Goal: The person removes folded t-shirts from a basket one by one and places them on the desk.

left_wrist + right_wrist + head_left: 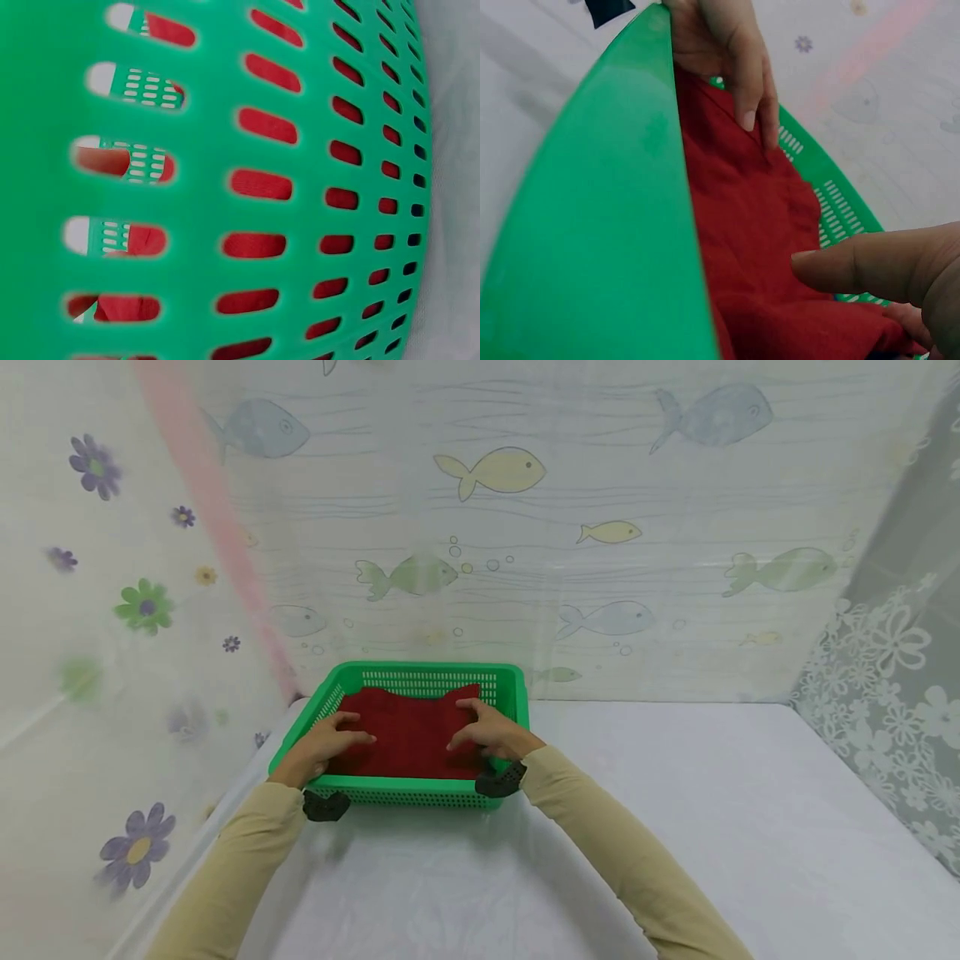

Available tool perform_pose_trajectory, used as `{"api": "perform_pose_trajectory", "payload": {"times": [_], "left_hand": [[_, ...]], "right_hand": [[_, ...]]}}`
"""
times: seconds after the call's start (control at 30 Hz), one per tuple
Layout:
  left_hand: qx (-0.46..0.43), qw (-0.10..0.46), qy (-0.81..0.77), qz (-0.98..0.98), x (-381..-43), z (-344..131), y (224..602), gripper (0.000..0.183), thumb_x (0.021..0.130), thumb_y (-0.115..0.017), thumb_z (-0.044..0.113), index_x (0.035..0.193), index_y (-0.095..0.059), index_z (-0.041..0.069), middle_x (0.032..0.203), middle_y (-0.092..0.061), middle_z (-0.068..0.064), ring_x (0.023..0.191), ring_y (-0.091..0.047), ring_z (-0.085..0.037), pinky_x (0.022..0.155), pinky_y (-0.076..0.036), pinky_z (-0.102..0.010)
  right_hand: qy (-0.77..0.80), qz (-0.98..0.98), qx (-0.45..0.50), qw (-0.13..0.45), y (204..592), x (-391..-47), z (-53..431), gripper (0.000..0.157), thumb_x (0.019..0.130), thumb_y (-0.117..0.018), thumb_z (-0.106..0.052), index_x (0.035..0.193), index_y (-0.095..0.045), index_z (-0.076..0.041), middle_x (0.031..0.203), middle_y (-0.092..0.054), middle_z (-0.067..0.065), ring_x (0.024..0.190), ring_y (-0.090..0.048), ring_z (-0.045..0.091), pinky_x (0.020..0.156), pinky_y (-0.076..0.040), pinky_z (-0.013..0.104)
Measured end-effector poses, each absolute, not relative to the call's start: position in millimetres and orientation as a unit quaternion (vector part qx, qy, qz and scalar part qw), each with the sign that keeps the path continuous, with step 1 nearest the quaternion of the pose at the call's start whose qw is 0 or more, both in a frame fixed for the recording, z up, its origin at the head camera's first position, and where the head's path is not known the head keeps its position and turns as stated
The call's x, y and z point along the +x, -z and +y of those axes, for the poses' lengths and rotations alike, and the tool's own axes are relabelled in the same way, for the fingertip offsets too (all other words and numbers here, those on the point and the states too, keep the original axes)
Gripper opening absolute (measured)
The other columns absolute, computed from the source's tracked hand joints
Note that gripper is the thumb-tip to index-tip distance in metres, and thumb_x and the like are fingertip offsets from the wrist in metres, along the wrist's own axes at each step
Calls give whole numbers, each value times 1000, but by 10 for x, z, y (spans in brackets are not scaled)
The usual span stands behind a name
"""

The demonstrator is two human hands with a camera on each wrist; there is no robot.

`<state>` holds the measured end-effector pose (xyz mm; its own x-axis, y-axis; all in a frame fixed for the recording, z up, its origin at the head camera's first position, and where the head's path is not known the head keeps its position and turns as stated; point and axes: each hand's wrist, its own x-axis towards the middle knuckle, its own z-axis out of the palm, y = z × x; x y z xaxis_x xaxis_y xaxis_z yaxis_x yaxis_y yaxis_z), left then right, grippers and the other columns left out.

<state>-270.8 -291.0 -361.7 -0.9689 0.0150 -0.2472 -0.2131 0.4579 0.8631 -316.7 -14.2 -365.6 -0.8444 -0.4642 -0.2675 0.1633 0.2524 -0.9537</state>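
A red cloth (408, 735) lies in a green plastic basket (420, 785), its far right corner raised against the basket wall. Over the cloth's left side is my left hand (326, 745), fingers and thumb spread. On the right side, my right hand (497, 732) reaches over the rim with its thumb apart from its fingers. The right wrist view shows the right thumb (855, 262) above the cloth and other fingertips at its edge, partly hidden. In the left wrist view, the slotted basket wall (202, 210) hides most of the left hand.
The basket stands on a white-covered table (675, 810), at its back left. Behind it hangs a fish-print curtain (510, 543); a flower-print sheet (112, 693) lines the left side. Black wrist devices (326, 806) are by the basket's front rim.
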Motion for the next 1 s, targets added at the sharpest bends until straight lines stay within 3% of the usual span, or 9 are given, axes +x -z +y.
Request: {"api": "perform_pose_trajectory", "payload": {"times": [0.3,0.4,0.53,0.6,0.7,0.9,1.0], "left_hand": [[-53,91,-511,853,-2677,-2894,3563,73,90,-64,8,150,-24,-4,153,-11,-30,137,-21,-44,107,-27,-54],[-55,87,-510,854,-2669,-2889,3557,73,90,-64,4,150,-24,-3,151,-16,-30,134,-26,-43,105,-31,-53],[-61,81,-513,853,-2663,-2891,3562,74,88,-65,-1,150,-25,-2,146,-25,-30,129,-33,-41,101,-36,-50],[-61,78,-516,851,-2662,-2889,3556,74,87,-64,-2,150,-26,-2,146,-25,-30,128,-33,-41,100,-37,-49],[-56,74,-516,851,-2662,-2878,3527,73,87,-64,-3,150,-26,-2,148,-24,-30,128,-33,-41,99,-38,-49],[-54,73,-523,848,-2677,-2861,3475,74,88,-64,-4,151,-27,1,143,-30,-29,121,-41,-40,89,-45,-44],[-58,76,-521,848,-2679,-2861,3470,74,88,-64,-2,152,-27,2,143,-31,-28,119,-43,-39,85,-47,-42]], "right_hand": [[599,746,-131,259,3646,-3177,-122,84,80,-73,4,152,-32,-15,155,-19,13,130,-40,32,102,-36,54],[593,752,-130,257,3660,-3190,-122,85,80,-74,4,152,-33,-17,156,-17,13,99,-56,20,95,-44,46],[589,758,-124,249,3649,-3178,-126,85,80,-74,5,151,-34,-17,154,-22,14,69,-46,14,82,-48,37],[590,762,-123,237,3650,-3174,-129,83,80,-73,7,151,-35,-15,153,-25,15,68,-48,14,78,-49,34],[591,768,-119,216,3647,-3172,-130,81,80,-71,10,150,-37,-13,146,-32,17,55,-37,13,60,-41,27],[585,778,-111,200,3649,-3169,-139,79,79,-71,10,149,-37,-6,131,-45,17,73,-42,16,61,-41,26],[577,782,-108,211,3651,-3170,-148,78,80,-71,7,149,-35,-2,113,-52,12,72,-41,15,62,-40,26]]}}
